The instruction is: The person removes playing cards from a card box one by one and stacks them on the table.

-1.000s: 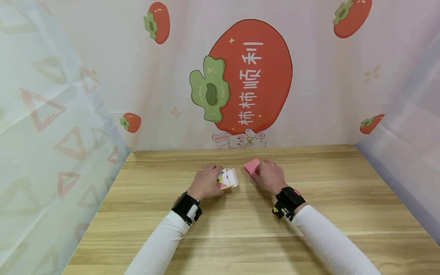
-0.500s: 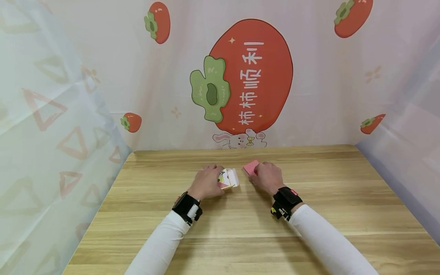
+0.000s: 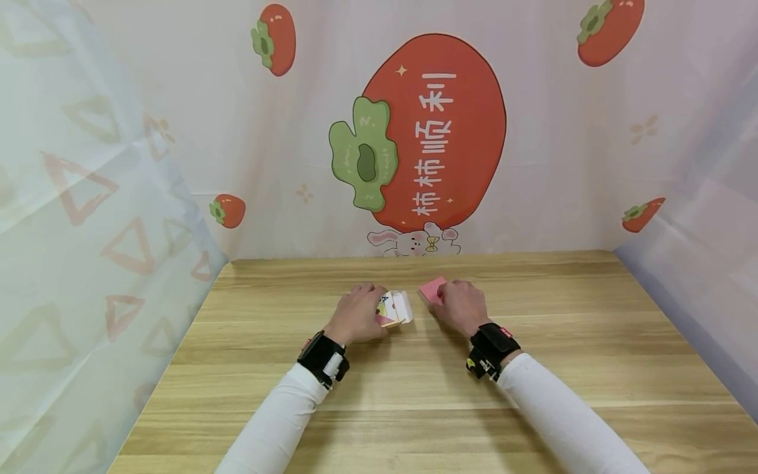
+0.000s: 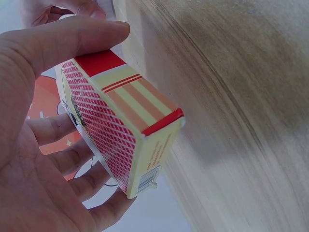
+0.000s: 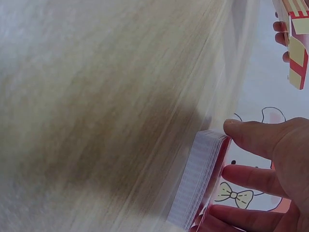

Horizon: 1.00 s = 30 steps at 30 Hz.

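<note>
My left hand (image 3: 356, 315) grips a small playing-card box (image 3: 387, 311), thumb along one narrow side and fingers along the other. In the left wrist view the card box (image 4: 104, 130) shows a red-and-cream pattern, striped side and barcoded end. Its white flap (image 3: 404, 307) stands open toward the right. To the right, my right hand (image 3: 464, 307) holds a deck of playing cards (image 3: 430, 289) with pink-red backs. Seen from the right wrist, the deck (image 5: 199, 180) has its white edges toward the camera, thumb tip at one corner and fingers at the back side.
Both hands work toward the back of a wooden table (image 3: 403, 421). Behind it hangs a pale curtain (image 3: 545, 164) printed with persimmons and a rabbit. Pale fabric (image 3: 77, 263) also encloses the left and right sides.
My right hand has shifted slightly left and the deck has come slightly nearer. The left hand and card box have stayed nearly still.
</note>
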### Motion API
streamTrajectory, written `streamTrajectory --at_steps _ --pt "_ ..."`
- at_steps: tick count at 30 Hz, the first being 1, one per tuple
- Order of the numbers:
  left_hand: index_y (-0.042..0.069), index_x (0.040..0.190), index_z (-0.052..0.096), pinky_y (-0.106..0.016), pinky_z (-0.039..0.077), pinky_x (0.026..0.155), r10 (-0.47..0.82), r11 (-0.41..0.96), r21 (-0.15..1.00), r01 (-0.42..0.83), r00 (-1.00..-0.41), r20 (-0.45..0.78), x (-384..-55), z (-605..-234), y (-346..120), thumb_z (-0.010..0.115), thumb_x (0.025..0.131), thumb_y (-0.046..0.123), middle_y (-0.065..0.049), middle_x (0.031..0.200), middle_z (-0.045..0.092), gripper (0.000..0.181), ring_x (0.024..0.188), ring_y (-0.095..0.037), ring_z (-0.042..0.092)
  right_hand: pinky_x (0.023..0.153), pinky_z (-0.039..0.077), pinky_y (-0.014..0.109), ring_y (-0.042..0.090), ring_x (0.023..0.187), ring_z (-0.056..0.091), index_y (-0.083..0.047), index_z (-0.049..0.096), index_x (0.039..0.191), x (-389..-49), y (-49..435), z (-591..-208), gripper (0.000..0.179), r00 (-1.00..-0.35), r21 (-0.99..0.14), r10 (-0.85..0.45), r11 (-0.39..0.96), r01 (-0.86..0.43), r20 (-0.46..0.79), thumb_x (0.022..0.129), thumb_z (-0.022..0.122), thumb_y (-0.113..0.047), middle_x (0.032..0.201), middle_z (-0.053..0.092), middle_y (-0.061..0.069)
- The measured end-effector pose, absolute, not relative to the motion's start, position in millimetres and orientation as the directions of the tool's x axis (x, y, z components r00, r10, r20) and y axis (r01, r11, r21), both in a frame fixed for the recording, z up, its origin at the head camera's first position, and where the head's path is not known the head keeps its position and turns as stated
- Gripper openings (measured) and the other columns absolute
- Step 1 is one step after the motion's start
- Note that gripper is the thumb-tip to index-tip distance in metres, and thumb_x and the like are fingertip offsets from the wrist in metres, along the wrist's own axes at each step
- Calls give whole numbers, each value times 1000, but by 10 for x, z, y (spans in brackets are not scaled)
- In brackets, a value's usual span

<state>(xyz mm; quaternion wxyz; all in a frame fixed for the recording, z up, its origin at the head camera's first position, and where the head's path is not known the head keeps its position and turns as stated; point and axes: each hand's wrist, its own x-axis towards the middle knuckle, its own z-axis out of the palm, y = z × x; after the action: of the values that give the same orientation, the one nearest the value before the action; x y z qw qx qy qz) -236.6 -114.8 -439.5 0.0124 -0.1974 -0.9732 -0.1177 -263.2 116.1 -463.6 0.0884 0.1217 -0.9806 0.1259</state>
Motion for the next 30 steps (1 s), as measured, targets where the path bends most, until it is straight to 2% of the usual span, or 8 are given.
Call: streamTrajectory --at_steps 12,17,24,30 --pt "13 125 51 -43 39 81 389 891 223 395 -918 72 -2359 -4392 -1155 77 62 35 -5 113 51 72 100 -23 46 55 37 34 20 66 46 -13 64 81 -2647 1171 -4669 26 -957 -227 -209 940 -254 201 77 69 -38 68 49 1" --pt "12 126 51 -42 39 80 393 891 219 399 -917 72 -2363 -4392 -1153 77 61 35 -5 112 51 73 99 -23 46 56 38 34 19 67 47 -12 66 84 -2656 1173 -4683 29 -957 -220 -211 942 -253 197 76 69 -40 70 50 1" --pt "13 124 52 -41 39 76 398 889 215 405 -914 77 -2366 -4383 -1154 77 60 35 -4 108 51 73 94 -20 46 55 40 35 19 66 49 -13 65 79 -2658 1178 -4690 26 -952 -219 -213 940 -260 220 75 70 -38 71 52 2" --pt "14 123 52 -40 39 74 402 882 229 411 -912 88 -2371 -4391 -1159 78 59 35 -3 105 51 73 91 -20 46 53 40 35 20 66 50 -11 65 86 -2655 1175 -4724 29 -945 -232 -204 936 -264 255 74 70 -37 69 52 1"
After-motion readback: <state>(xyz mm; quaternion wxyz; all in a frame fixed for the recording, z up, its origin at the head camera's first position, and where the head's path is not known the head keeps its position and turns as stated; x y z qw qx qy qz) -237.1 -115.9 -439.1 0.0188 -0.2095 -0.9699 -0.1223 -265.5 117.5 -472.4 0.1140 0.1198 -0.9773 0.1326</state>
